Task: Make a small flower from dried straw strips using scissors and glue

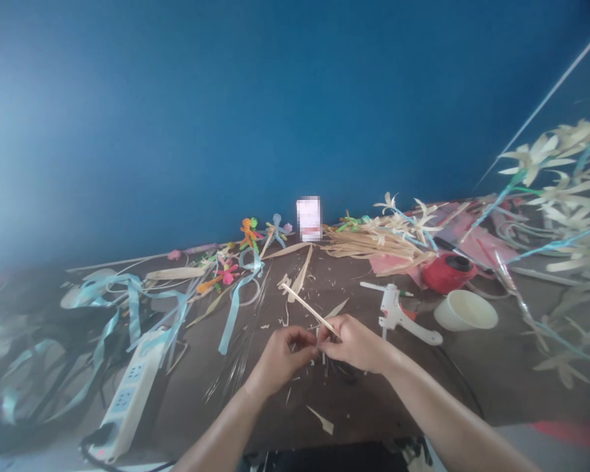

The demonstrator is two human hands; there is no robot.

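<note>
In the head view my right hand (351,344) is closed round a thin pale stick (305,303). The stick slants up to the left, and its far end lies over pale, petal-like scraps (286,283) on the table. My left hand (289,354) is pinched shut, its fingertips meeting those of my right hand. Whatever sits between the left fingertips is too small to make out. Both hands are low over the dark table (354,400), among small pale shavings. A cut piece of pale leaf (320,419) lies just in front of them.
A white glue gun (398,316), a cream cup (466,311) and a red roll (447,272) lie to the right, with pale flowers (535,160) beyond. Dried strips (378,246) lie at the back. A power strip (135,393) and blue ribbon (232,314) are on the left.
</note>
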